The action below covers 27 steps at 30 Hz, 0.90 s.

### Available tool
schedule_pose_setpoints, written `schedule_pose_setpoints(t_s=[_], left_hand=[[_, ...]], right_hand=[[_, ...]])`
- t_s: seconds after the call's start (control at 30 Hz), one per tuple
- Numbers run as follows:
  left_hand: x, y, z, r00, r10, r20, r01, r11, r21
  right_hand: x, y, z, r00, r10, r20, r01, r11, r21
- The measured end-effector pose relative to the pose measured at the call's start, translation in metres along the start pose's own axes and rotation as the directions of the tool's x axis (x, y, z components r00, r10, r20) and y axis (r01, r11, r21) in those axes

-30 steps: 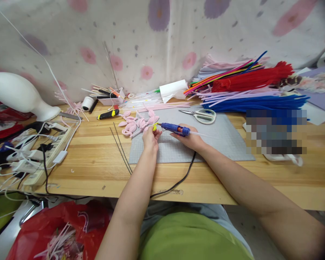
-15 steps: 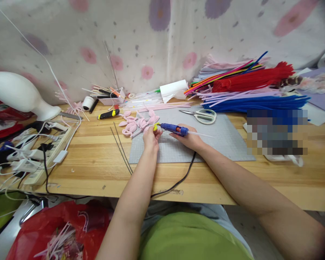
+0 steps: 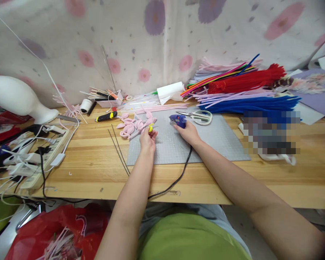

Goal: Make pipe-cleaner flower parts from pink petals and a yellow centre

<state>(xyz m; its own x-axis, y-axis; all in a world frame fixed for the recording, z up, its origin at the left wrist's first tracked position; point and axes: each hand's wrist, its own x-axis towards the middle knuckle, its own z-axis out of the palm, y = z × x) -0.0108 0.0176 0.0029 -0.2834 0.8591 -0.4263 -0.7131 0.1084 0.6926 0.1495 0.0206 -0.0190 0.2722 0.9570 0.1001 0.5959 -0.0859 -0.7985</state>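
Note:
My left hand (image 3: 148, 141) is closed, its fingertips pinching a small yellow piece (image 3: 151, 128) over the left part of a grey cutting mat (image 3: 168, 153). Just beyond it lies a cluster of pink fuzzy leaf-shaped pieces (image 3: 128, 130). My right hand (image 3: 189, 134) is wrapped round a blue glue gun (image 3: 178, 120), apart from the yellow piece; a black cord (image 3: 180, 177) runs from it to the table's front edge. Behind the glue gun, scissors with pale handles (image 3: 204, 117) rest on the mat. Two thin dark wires (image 3: 118, 150) lie left of the mat.
Bundles of blue (image 3: 249, 104) and red pipe cleaners (image 3: 246, 80) are heaped at the back right. A yellow-black utility knife (image 3: 106, 116) lies at the back left. On the left stand a cable-filled power strip (image 3: 50, 148) and a white foam head (image 3: 16, 97).
The glue gun has swung away from the yellow piece, its nozzle no longer beside my left fingers. My left hand still pinches the yellow piece. The view has shifted slightly.

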Motion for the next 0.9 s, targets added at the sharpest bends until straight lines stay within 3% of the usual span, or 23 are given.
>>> schedule_pose_setpoints(t_s=[0.27, 0.4, 0.6, 0.73, 0.9], left_hand=[[0.0, 0.0, -0.001, 1.0, 0.014, 0.0, -0.014, 1.0, 0.028], [0.0, -0.005, -0.003, 0.989, 0.064, 0.131, -0.083, 0.985, 0.148], [-0.004, -0.015, -0.006, 0.943, 0.105, 0.314, -0.207, 0.927, 0.313], [-0.003, -0.011, -0.003, 0.941, 0.131, 0.312, -0.24, 0.908, 0.344], [0.004, 0.008, 0.009, 0.955, 0.168, 0.244, -0.24, 0.922, 0.305]], right_hand=[[-0.003, 0.001, -0.004, 0.995, -0.091, 0.045, 0.093, 0.995, -0.045], [-0.003, 0.004, -0.007, 0.987, -0.16, 0.027, 0.161, 0.986, -0.041], [0.001, 0.01, -0.007, 0.977, -0.185, -0.106, 0.181, 0.983, -0.042], [0.003, 0.011, -0.003, 0.971, -0.229, -0.069, 0.226, 0.973, -0.052], [0.002, 0.012, 0.002, 0.964, -0.266, -0.007, 0.264, 0.961, -0.08]])
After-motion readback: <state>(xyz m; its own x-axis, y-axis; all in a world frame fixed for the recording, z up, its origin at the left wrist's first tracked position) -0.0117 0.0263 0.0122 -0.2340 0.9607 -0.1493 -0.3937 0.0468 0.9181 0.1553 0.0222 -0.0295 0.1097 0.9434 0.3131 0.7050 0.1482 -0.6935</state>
